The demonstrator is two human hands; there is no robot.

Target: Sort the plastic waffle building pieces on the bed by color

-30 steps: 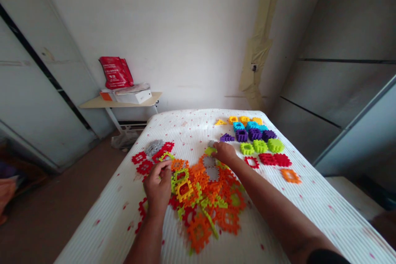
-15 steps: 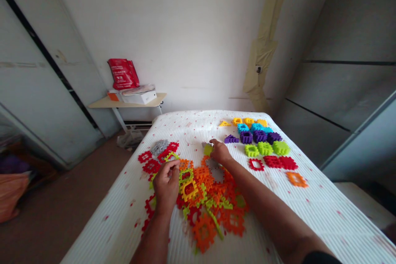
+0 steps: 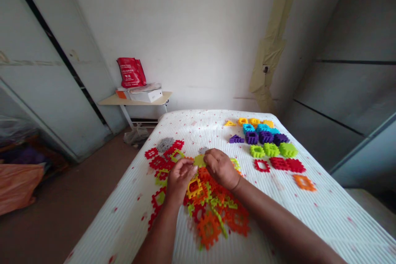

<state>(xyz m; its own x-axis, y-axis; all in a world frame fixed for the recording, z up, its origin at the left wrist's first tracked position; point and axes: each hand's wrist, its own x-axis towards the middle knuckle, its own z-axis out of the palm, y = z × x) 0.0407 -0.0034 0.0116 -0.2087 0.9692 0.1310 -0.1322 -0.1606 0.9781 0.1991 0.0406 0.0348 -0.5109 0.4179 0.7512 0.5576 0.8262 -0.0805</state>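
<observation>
A flat yellow-green toothed building tile [image 3: 199, 161] is between my hands, above the heap. My right hand [image 3: 221, 167] is closed on its right side, fingers curled. At its left edge, my left hand [image 3: 180, 177] pinches it with thumb and fingertips. Below lies a mixed heap of interlocking tiles: orange tiles [image 3: 208, 229], a yellow window-frame tile [image 3: 194, 188] and lime pieces. Red tiles [image 3: 158, 162] and a grey gear-edged stack [image 3: 165, 144] lie left of the heap. A grey piece [image 3: 203, 150] lies just beyond my hands. My right hand partly covers the heap.
Sorted rows stand at the right: yellow pieces [image 3: 255, 122], blue pieces [image 3: 248, 128], purple pieces [image 3: 266, 136], lime stacks [image 3: 271, 149], red stacks [image 3: 295, 165] and an orange frame [image 3: 305, 182]. Behind the white-covered bed [image 3: 192, 126], a small table [image 3: 114, 100] bears a red bag [image 3: 131, 72].
My right hand has drawn back toward me from the far side of the heap with the yellow-green tile. My left hand has moved right to meet it. The view has shifted slightly left.
</observation>
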